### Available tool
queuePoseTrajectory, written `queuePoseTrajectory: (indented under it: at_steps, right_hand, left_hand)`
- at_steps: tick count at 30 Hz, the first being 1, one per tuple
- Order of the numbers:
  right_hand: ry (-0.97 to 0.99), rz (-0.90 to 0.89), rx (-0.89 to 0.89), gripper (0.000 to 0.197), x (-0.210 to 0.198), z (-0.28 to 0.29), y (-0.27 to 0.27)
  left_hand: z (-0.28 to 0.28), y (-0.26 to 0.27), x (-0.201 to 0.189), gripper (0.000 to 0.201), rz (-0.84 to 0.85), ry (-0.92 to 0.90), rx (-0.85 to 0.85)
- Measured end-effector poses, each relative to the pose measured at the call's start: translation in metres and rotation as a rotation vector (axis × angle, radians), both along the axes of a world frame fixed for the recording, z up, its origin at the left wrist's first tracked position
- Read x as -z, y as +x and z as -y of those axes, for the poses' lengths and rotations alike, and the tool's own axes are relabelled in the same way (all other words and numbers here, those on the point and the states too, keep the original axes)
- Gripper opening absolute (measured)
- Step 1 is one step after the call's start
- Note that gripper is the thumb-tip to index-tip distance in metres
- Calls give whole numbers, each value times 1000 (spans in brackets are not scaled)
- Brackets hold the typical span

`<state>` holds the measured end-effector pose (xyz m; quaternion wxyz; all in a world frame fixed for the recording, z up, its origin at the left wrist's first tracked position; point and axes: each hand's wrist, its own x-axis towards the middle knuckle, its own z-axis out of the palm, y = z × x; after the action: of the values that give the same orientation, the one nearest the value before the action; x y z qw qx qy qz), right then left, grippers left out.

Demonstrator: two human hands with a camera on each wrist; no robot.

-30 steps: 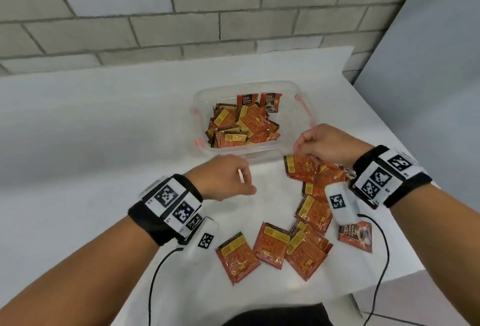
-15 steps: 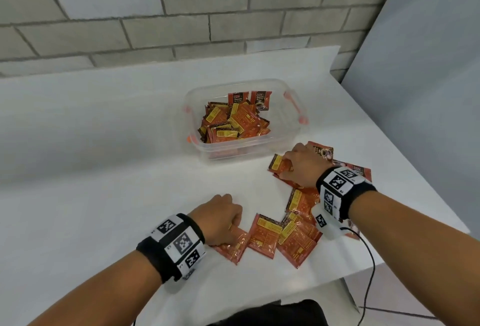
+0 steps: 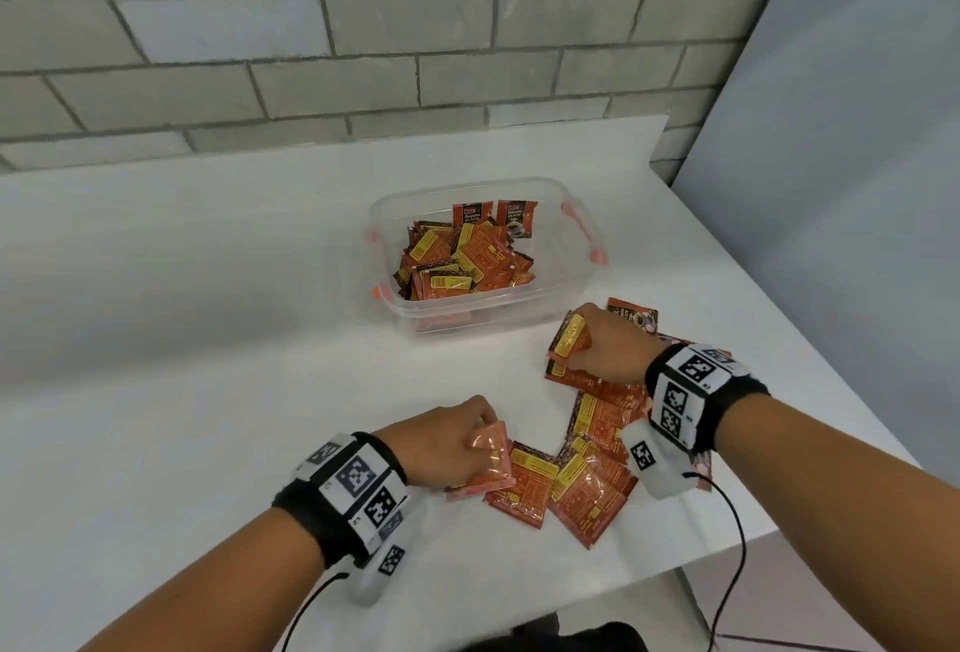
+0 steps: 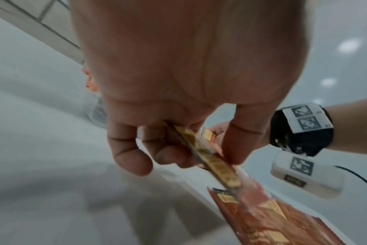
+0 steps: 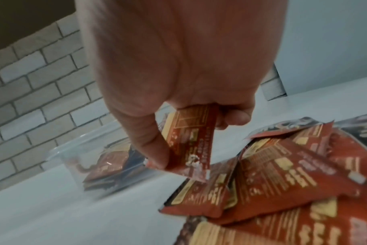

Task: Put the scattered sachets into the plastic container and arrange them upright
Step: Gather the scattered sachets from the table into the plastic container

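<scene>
A clear plastic container stands mid-table, holding a loose heap of red-and-yellow sachets; two stand upright against its far wall. Several more sachets lie scattered on the white table near its front right corner. My left hand pinches one sachet by its edge, lifted at the left end of the scatter. My right hand grips another sachet between thumb and fingers, just in front of the container's right end.
A grey brick wall runs behind the table and a plain panel closes the right side. The table's right edge and front edge lie close to the scattered sachets. Cables hang from both wrist units.
Both hands dropped from near the container down to the scattered sachets. Each has picked one up and tilted it off the table.
</scene>
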<state>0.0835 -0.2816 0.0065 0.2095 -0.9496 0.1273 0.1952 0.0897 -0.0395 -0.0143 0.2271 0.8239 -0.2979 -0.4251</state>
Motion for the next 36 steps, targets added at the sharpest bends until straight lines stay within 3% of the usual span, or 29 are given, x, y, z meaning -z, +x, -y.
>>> queuePoseTrajectory:
  at_steps: [3, 5, 9, 15, 19, 24, 28, 36]
  right_hand:
    - [-174, -112, -63, 74, 4, 1, -1]
    - [-280, -144, -113, 71, 10, -2, -2]
    - [-341, -72, -142, 68, 19, -9, -5]
    - [-164, 53, -83, 54, 9, -8, -9]
    - [57, 94, 42, 50, -7, 6, -20]
    - [126, -9, 27, 56, -17, 31, -44]
    - [6, -139, -78, 79, -10, 33, -59]
    - [-152, -71, -199, 62, 16, 13, -70]
  left_hand:
    - [16, -7, 6, 62, 25, -12, 107]
    - [27, -13, 12, 73, 144, 36, 204]
    - [38, -16, 16, 64, 352, 117, 260]
    - [43, -12, 15, 58, 405, 100, 237]
    - [43, -7, 13, 43, 258, -17, 132]
    - [45, -12, 11, 52, 33, -118, 79]
    - [56, -25, 15, 66, 59, -149, 196]
    - [74, -31, 19, 61, 312, -42, 330]
